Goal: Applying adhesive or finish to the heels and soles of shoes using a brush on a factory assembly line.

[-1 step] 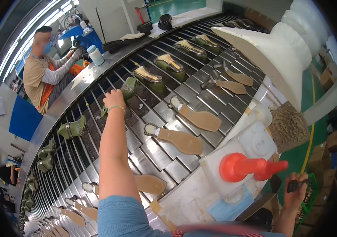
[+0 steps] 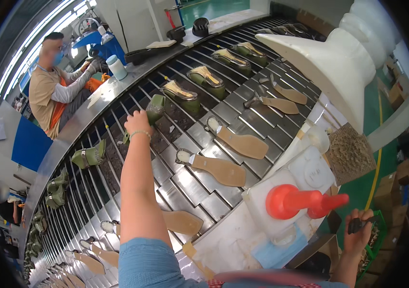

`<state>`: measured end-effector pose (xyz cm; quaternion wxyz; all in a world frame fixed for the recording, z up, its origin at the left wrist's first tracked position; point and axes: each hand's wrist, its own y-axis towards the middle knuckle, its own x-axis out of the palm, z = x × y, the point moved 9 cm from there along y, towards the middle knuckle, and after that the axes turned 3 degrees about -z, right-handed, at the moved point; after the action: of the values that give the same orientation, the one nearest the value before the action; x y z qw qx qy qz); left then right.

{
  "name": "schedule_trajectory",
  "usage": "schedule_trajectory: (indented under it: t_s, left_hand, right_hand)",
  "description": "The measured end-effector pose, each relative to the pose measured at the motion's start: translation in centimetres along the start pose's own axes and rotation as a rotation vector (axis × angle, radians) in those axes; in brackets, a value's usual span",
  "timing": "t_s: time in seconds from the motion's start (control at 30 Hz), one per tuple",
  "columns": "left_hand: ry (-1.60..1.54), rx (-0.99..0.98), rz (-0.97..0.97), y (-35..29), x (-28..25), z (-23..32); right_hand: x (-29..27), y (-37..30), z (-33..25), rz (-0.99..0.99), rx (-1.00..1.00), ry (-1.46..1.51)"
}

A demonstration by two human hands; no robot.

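Left hand (image 2: 138,123) edged slightly nearer, fingers curled, hold unclear; green shoe (image 2: 156,110) just right of fingers

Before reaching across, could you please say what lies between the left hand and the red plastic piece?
In the head view, from the left hand: mainly metal slats, a tan sole, then part of the white container.

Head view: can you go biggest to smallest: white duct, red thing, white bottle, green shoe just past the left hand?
1. White duct
2. Red thing
3. White bottle and green shoe: too alike to rank.
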<state>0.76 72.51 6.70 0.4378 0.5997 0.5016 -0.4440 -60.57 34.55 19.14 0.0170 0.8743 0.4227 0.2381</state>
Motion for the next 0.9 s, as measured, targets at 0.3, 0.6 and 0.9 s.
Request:
schedule_trajectory:
  t_s: [0.3,0.6,0.9]
  left_hand:
    - [-1.718,0.152,0.384,-18.9,-12.1,-13.1]
    - [-2.629,0.176,-0.236,-43.5,-11.7,-17.4]
    - [-2.508,-0.308,-0.183,-56.5,-5.8,-19.1]
  right_hand:
    - [4.3,-3.5,-1.7,-0.076,0.073,-0.076]
    - [12.2,-3.0,-0.4,-0.392,-0.039,-0.975]
    - [12.9,-4.8,5.9,-0.589,-0.047,-1.314]
